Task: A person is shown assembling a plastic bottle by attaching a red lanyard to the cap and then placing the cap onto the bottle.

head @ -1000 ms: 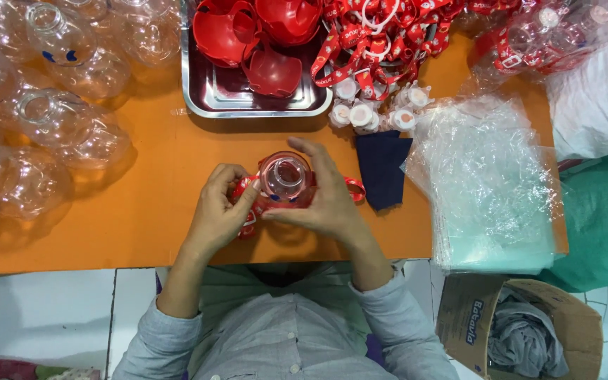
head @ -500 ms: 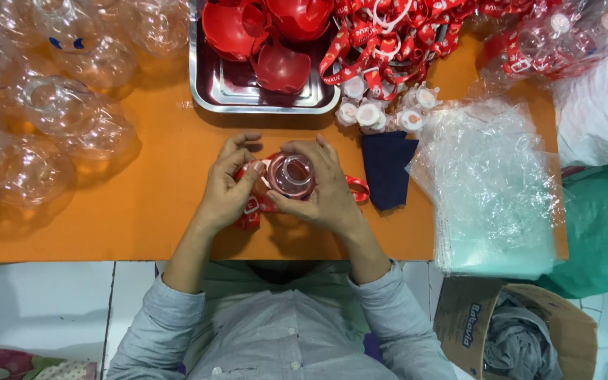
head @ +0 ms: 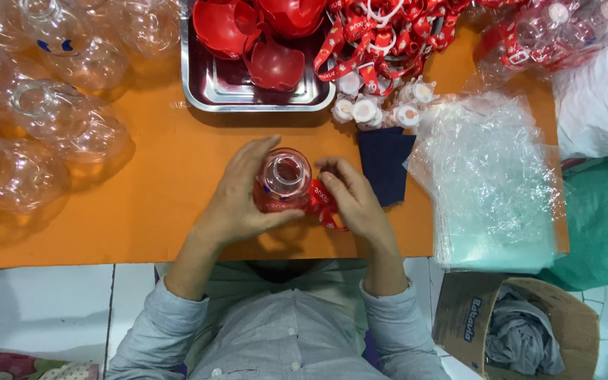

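Clear empty bottles [head: 43, 105] far left on orange tabletop [head: 156, 211]. Steel tray [head: 209, 88] holds red cups [head: 276, 67]. Left hand [head: 237, 200] wrapped around small bottle [head: 283, 181], upright, mouth up, at tabletop centre. Right hand [head: 353, 200] pinching red strap [head: 324, 200]. Clear bags [head: 490, 183] stacked right; cardboard box [head: 515, 327] holds grey cloth

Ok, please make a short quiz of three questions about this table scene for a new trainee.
1. True or false: the left hand grips the small clear bottle.
2. What holds the red cups? A) cardboard box B) metal tray C) plastic bag
3. Which colour is the strap at the right hand?

Key:
1. True.
2. B, the metal tray.
3. Red.
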